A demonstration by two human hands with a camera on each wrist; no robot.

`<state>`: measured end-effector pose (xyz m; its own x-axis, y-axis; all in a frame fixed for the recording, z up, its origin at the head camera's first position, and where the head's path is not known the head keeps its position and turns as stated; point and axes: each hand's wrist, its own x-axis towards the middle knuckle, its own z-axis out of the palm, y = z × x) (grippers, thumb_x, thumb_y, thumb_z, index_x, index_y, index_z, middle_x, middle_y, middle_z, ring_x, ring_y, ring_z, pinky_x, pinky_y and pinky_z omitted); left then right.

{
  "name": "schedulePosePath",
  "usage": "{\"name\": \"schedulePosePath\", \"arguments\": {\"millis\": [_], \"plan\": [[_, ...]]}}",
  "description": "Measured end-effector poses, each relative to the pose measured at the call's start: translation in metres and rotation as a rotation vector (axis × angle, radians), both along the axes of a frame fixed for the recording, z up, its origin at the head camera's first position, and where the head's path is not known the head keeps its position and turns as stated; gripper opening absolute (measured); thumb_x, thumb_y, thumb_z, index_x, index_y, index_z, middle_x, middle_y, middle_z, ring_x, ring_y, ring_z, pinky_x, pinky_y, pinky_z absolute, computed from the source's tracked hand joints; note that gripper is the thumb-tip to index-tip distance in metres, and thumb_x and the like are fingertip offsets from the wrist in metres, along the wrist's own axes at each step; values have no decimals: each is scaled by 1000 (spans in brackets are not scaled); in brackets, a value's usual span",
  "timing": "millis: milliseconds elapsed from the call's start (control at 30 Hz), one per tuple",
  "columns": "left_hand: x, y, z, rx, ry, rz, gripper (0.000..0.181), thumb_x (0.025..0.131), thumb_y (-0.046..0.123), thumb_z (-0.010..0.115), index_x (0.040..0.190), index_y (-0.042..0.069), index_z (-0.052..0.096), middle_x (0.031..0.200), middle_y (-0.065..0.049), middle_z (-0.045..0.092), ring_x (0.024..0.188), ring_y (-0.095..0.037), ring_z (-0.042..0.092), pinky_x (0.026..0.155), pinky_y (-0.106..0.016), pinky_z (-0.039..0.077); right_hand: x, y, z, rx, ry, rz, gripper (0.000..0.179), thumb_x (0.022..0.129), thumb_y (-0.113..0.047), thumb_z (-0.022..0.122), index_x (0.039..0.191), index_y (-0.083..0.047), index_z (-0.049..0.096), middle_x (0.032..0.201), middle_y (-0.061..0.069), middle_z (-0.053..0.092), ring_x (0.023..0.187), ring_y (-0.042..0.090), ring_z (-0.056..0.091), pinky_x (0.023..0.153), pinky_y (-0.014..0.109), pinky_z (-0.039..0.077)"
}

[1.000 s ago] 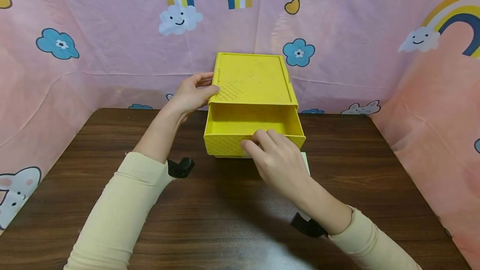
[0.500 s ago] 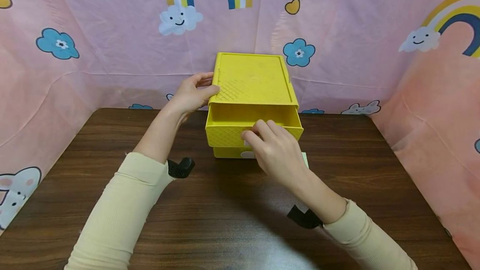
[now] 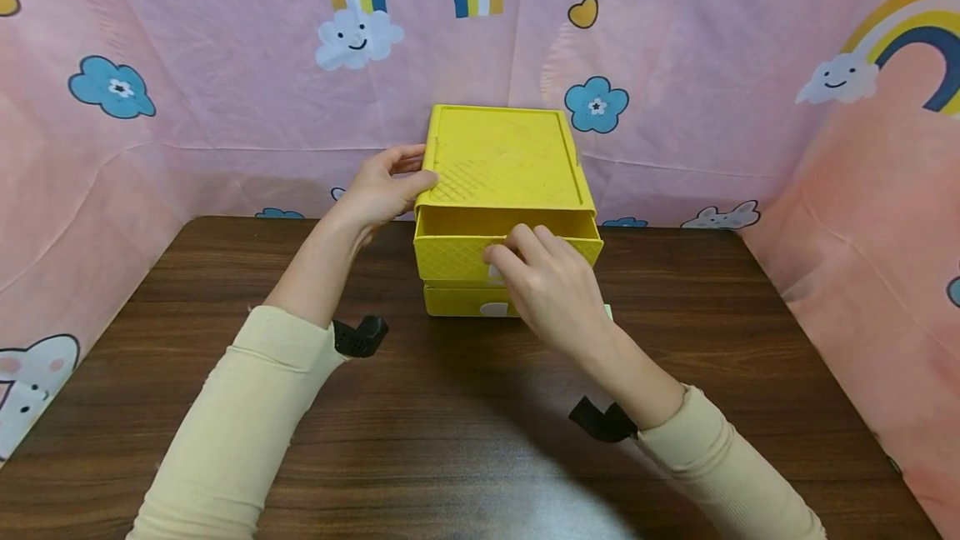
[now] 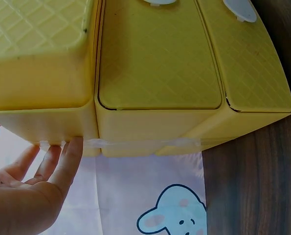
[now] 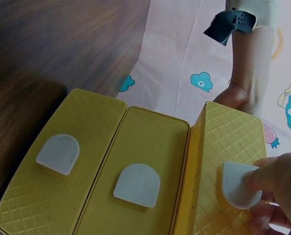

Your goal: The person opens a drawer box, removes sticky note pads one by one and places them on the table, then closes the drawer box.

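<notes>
A yellow plastic drawer unit (image 3: 510, 157) stands at the back of the table, its top drawer (image 3: 450, 259) partly pulled out. Inside that drawer, the part in view holds nothing. My right hand (image 3: 553, 286) pinches the white rounded pull tab (image 5: 237, 186) on the drawer's front between thumb and fingers. Against the unit's left side lies my left hand (image 3: 384, 190), thumb at the upper edge, fingertips (image 4: 75, 146) touching the side wall. Two lower drawers, with white tabs on the middle drawer (image 5: 137, 186) and the bottom drawer (image 5: 59, 153), are closed.
Dark wood-grain table (image 3: 420, 457) extends in front and to both sides. A pink patterned cloth (image 3: 247, 65) hangs behind the unit and along the sides. A pale green edge (image 3: 608, 312) shows beside my right wrist. Clear tape (image 4: 145, 143) runs along the unit's side.
The top drawer has slid back into the unit, with my right hand moving forward on its tab. More of the lower front now shows. My left hand has stayed in place.
</notes>
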<state>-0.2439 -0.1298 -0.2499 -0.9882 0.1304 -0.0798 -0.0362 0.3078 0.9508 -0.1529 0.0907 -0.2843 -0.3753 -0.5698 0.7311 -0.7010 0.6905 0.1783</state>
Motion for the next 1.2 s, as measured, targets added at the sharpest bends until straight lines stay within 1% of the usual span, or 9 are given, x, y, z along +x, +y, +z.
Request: {"name": "schedulePosePath", "arguments": {"millis": [67,333,567,900,1200], "plan": [[0,0,0,2,3,0,58,90,24,57,143,19,35,141,-5,38,114,-19,49,83,-28,47,-3,0,0,-2,-4,-1,17,87,0,52,91,-10,65,79,4,54,65,18,45,52,22,36],[1,0,0,16,11,-2,58,90,23,57,143,18,34,142,-6,38,116,-19,49,89,-32,48,-14,-3,0,-2,-14,-22,13,88,-4,56,90,-11,66,81,4,55,70,19,49,53,22,40],[0,0,-1,47,2,-12,57,91,22,56,143,17,34,141,-6,38,114,-21,51,89,-32,49,-21,-4,-1,0,0,-17,15,88,-1,53,90,-10,65,79,4,54,68,19,48,51,22,38],[0,0,-2,47,4,-14,57,91,22,56,143,18,34,142,-7,37,113,-22,53,89,-33,49,-29,-6,-1,-9,-1,-31,11,88,-4,58,89,-10,67,78,4,55,64,18,46,50,21,36],[0,-1,-2,59,6,-19,57,91,21,56,143,17,34,142,-7,37,115,-21,50,90,-33,49,-33,-6,-1,-3,8,-50,10,89,-7,59,90,-10,68,77,5,54,62,18,45,48,21,35]]}}
